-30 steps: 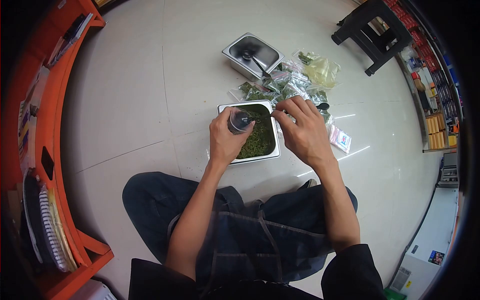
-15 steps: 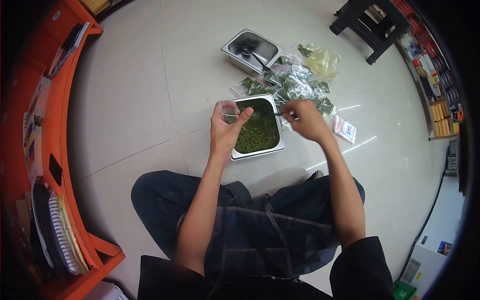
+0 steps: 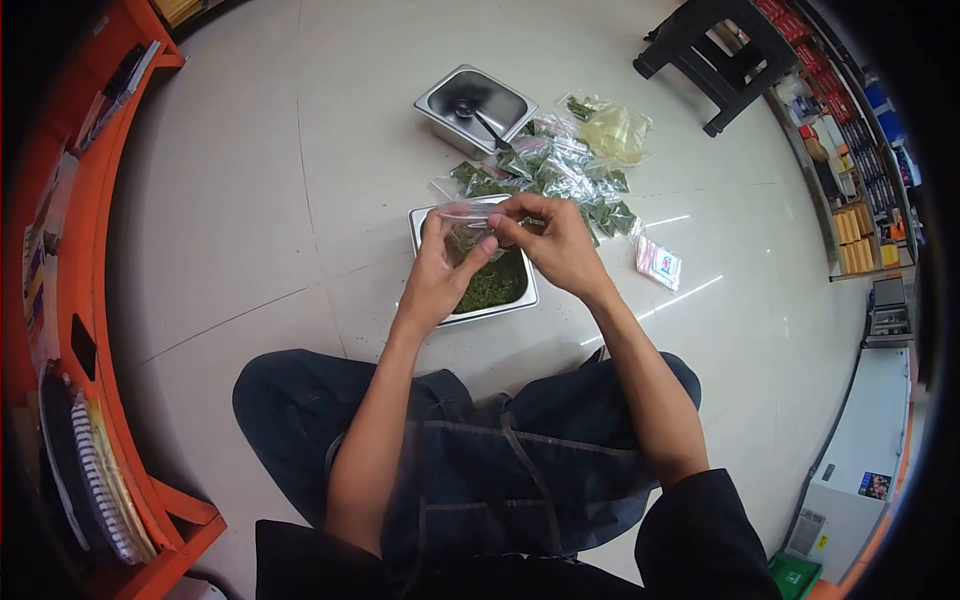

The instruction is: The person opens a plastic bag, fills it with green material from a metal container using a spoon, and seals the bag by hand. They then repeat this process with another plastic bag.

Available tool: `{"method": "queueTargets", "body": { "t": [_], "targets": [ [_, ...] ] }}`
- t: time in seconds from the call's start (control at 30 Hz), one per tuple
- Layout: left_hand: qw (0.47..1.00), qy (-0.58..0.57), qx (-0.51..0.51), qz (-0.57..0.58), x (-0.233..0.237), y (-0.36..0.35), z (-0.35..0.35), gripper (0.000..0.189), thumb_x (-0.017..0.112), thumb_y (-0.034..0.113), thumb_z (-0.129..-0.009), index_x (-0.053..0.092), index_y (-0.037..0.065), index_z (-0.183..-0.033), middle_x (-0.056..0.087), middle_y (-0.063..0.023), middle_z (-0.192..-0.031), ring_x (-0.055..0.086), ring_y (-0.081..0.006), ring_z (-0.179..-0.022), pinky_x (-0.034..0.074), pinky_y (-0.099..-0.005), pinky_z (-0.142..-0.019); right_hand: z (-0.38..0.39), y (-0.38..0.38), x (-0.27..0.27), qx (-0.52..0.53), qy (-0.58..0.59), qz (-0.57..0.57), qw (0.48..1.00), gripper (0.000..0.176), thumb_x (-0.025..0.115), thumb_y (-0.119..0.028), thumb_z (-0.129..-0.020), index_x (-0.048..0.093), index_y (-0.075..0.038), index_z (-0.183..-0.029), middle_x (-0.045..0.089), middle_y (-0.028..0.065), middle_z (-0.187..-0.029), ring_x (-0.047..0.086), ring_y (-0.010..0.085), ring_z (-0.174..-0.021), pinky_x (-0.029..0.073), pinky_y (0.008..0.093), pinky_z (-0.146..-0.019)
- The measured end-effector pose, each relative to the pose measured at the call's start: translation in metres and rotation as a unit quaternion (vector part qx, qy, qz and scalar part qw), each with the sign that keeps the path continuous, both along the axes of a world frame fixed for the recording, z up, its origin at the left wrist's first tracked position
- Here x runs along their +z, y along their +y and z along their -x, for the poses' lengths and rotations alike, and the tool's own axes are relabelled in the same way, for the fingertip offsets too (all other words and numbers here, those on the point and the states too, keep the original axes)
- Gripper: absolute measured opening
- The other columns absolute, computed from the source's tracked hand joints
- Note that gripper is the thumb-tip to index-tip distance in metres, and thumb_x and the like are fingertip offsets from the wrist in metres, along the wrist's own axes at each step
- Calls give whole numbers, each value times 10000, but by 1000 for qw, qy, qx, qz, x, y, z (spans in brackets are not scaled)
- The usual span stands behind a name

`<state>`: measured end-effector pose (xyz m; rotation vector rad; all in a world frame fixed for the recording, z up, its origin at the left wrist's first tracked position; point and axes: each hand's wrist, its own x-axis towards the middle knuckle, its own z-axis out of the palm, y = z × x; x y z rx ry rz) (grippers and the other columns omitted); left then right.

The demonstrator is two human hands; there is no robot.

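Observation:
Between both hands a small clear plastic bag [image 3: 465, 212] is held above a metal container of green dried herbs [image 3: 497, 288]. My left hand [image 3: 441, 265] has its thumb and fingers around the bag's left side. At the bag's top right edge, my right hand [image 3: 545, 238] pinches the plastic. The hands partly cover the container and its contents. Just beyond them lies a pile of small clear bags with green herbs inside [image 3: 570, 172].
A second metal container [image 3: 478, 105] with a dark-handled spoon stands behind. A yellowish bag [image 3: 617, 134] and a packet of bags [image 3: 659, 264] lie right. A black stool [image 3: 720, 60] stands farther back. Orange shelving [image 3: 120, 330] lines the left.
My right hand has moved left from beside the container to the small bag and now pinches its edge. The whole view has shifted slightly, with the scene appearing farther left.

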<state>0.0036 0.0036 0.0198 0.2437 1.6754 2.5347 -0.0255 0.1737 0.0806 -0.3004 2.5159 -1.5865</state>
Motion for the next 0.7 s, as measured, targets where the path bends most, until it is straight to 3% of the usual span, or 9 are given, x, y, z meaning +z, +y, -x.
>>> {"method": "queueTargets", "body": {
  "t": [0.1, 0.2, 0.33, 0.5, 0.6, 0.7],
  "targets": [
    [999, -37, -27, 25, -6, -5, 4, 475, 751, 28, -884, 501, 14, -1287, 570, -111, -1284, 540, -137, -1205, 442, -283, -1034, 5, 8, 0, -22, -14, 67, 997, 180, 698, -117, -921, 718, 43, -1002, 716, 62, -846, 635, 107, -716, 518, 261, -657],
    [994, -78, -63, 45, -4, -12, 7, 485, 772, 1, -852, 535, -2, -1275, 644, -128, -1216, 618, -140, -1113, 496, -285, -992, 6, 17, 5, -23, -6, 43, 999, 173, 687, -109, -930, 711, 47, -1001, 712, 60, -851, 632, 103, -730, 516, 264, -673],
    [993, -66, -38, 90, 8, -14, 6, 468, 797, 50, -849, 571, -29, -1251, 712, -120, -1102, 659, -144, -1043, 504, -300, -978, 6, 24, 10, -32, 13, 2, 999, 183, 684, -130, -938, 707, 40, -1003, 703, 51, -839, 610, 90, -730, 506, 278, -668],
    [999, -36, -11, -34, 7, -17, 8, 306, 706, 120, -948, 608, -24, -1200, 703, -111, -1084, 655, -140, -1040, 508, -290, -954, 0, 22, 13, 11, -13, 10, 1000, 172, 687, -137, -938, 696, 31, -972, 681, 38, -817, 604, 88, -742, 480, 269, -655],
    [999, -13, 46, -11, 1, -20, 10, 215, 664, 130, -980, 641, -19, -1133, 702, -93, -1045, 659, -138, -1001, 512, -281, -924, -3, 16, 17, 38, 2, 1, 999, 157, 683, -127, -933, 680, 30, -939, 660, 29, -789, 603, 89, -745, 471, 262, -658],
    [999, -5, 41, -33, -3, -22, 11, 166, 660, 110, -978, 659, -13, -1089, 699, -70, -1004, 655, -125, -963, 513, -272, -908, -2, 16, 11, 46, 13, 9, 999, 145, 677, -115, -927, 671, 30, -925, 657, 27, -779, 599, 88, -740, 476, 265, -668]
  ]
}}
